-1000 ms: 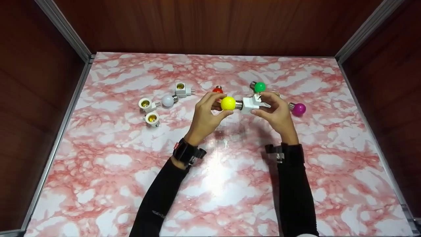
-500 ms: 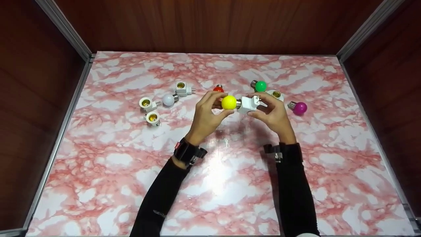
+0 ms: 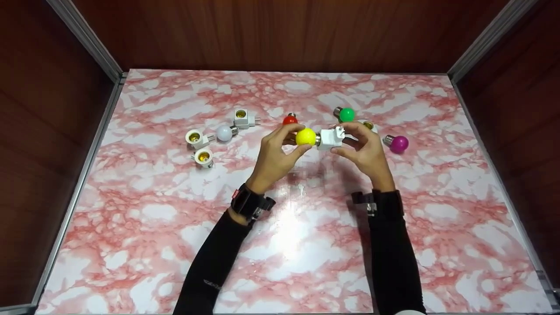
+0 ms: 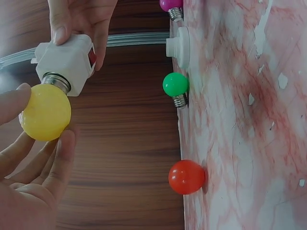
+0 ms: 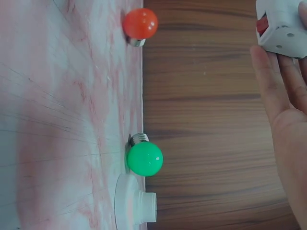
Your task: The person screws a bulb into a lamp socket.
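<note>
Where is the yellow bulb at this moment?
In the head view, the yellow bulb is near the middle, pinched by the left hand; its threaded base points right, meeting the white socket held by the right hand.

I have the left arm (image 3: 212, 267) slanting inward and the right arm (image 3: 396, 267) reaching nearly straight ahead. The left grip (image 3: 275, 154) pinches between thumb and fingers; the right grip (image 3: 370, 153) does likewise, just across from it, both raised.

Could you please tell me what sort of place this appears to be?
Probably an enclosed work booth: dark wood-grain panels rise on three sides of a marble-patterned tabletop, with metal framing at the corners.
</note>
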{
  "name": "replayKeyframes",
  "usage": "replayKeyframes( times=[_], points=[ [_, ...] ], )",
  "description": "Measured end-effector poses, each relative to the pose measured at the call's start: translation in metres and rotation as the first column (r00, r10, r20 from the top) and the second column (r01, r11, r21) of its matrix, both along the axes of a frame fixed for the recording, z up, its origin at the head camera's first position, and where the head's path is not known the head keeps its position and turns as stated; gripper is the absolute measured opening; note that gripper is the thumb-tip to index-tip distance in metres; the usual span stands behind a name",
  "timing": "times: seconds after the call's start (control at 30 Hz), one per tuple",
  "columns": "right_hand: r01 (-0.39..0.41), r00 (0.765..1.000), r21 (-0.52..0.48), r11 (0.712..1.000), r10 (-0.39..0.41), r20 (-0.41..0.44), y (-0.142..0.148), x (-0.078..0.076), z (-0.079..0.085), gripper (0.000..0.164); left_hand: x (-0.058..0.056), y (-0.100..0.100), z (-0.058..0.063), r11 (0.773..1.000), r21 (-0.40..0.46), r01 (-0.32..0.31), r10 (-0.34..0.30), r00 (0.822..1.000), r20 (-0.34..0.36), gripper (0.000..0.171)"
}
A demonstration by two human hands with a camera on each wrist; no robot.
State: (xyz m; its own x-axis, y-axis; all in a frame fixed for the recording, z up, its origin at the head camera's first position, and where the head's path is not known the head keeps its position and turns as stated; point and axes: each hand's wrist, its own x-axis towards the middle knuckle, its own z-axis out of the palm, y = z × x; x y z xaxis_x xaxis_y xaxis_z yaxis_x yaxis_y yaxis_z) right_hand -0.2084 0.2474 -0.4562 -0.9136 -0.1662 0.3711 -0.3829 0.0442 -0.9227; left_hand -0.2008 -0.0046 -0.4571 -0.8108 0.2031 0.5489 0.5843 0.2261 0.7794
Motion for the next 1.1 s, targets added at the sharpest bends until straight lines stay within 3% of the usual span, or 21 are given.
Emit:
replayKeyframes(
  times=[0.23,0.63,1.1],
  points=[
    [0.014,0.999,-0.025,1.0,-0.013,0.041,-0.0006,0.0008,0.0003,0.053,-0.0002,0.0008,0.0002,1.0,0.021,0.01,-0.01,1.0,-0.007,0.045],
    [0.083,0.989,0.055,0.995,-0.089,0.116,-0.0005,0.0007,0.0019,0.05,0.0008,0.0008,-0.0006,0.999,0.037,0.024,-0.022,0.999,-0.042,0.044],
    [0.055,0.986,0.025,0.998,-0.059,0.155,0.0015,0.0007,0.001,0.039,0.0005,-0.0011,-0.0014,0.997,0.024,0.078,-0.075,0.994,-0.08,0.044]
  ],
)
